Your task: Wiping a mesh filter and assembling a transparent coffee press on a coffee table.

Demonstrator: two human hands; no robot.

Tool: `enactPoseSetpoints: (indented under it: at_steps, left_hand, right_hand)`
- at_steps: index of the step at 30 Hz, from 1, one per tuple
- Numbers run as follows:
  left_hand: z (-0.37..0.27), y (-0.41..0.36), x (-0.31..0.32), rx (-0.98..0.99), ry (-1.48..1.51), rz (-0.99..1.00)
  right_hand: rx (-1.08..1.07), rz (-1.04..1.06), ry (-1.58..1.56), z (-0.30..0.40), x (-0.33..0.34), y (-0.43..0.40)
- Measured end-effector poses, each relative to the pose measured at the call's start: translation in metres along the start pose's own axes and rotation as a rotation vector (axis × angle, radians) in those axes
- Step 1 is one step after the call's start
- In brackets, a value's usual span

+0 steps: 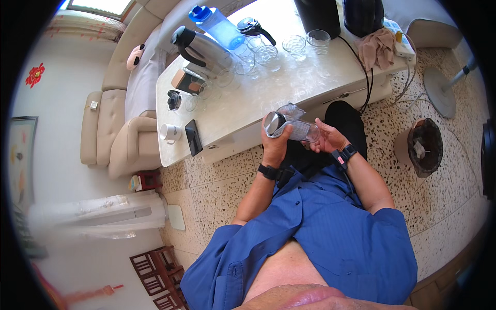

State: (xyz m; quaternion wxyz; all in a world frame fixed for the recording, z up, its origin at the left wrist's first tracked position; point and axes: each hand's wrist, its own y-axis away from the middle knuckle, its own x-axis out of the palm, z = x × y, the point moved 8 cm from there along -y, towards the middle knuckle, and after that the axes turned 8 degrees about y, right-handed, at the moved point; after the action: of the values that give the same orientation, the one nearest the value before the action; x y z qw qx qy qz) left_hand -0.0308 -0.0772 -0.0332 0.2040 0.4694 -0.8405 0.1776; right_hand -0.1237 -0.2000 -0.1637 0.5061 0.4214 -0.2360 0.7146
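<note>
My left hand [276, 145] is closed around the metal-capped end of a clear bottle [312, 133], with a grey cloth [296, 130] wrapped about its middle. At the bottle's other, clear end is my right hand [328, 138], its fingers curled near and partly behind it; whether they grip it is hard to tell. The bottle is tilted over my lap, beside the front edge of a pale table [240, 116]. A loose fold of the cloth sticks up on the table side.
On the table stand several drinking glasses [294, 47], a steel jug [209, 50], a blue bottle [221, 29], a white mug [170, 132] and a phone [193, 138]. Black cables hang over the front edge. A lined bin [403, 145] stands on the floor at the right.
</note>
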Motion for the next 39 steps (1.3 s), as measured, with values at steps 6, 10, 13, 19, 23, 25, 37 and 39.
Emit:
enactPoseSetpoints:
  at_steps: [6,10,13,19,23,25,37,39]
  left_hand:
    - [0.007,0.005,0.010,-0.035,-0.192,0.096]
    - [0.005,0.003,0.009,-0.028,-0.136,0.021]
    - [0.000,0.002,0.003,0.019,-0.035,-0.061]
    - [-0.004,-0.001,0.005,0.016,-0.027,-0.030]
    - [0.004,0.000,0.010,-0.042,-0.059,0.057]
    - [0.011,-0.001,0.012,-0.073,-0.098,0.106]
    - [0.007,-0.006,-0.003,-0.034,0.041,-0.032]
    - [0.005,-0.006,-0.002,-0.034,0.020,-0.005]
  right_hand:
    - [0.243,-0.144,0.158,-0.017,-0.009,0.005]
    - [-0.009,-0.178,-0.013,0.005,0.015,-0.001]
    - [-0.154,-0.110,-0.025,0.020,0.020,0.007]
    - [-0.058,-0.032,-0.018,0.002,-0.007,0.000]
    - [0.123,0.229,0.000,-0.011,-0.009,0.001]
    - [0.139,0.226,-0.023,-0.017,-0.017,0.002]
    - [-0.077,-0.187,0.042,0.008,0.000,0.003]
    - [0.008,-0.140,0.004,0.001,-0.003,0.000]
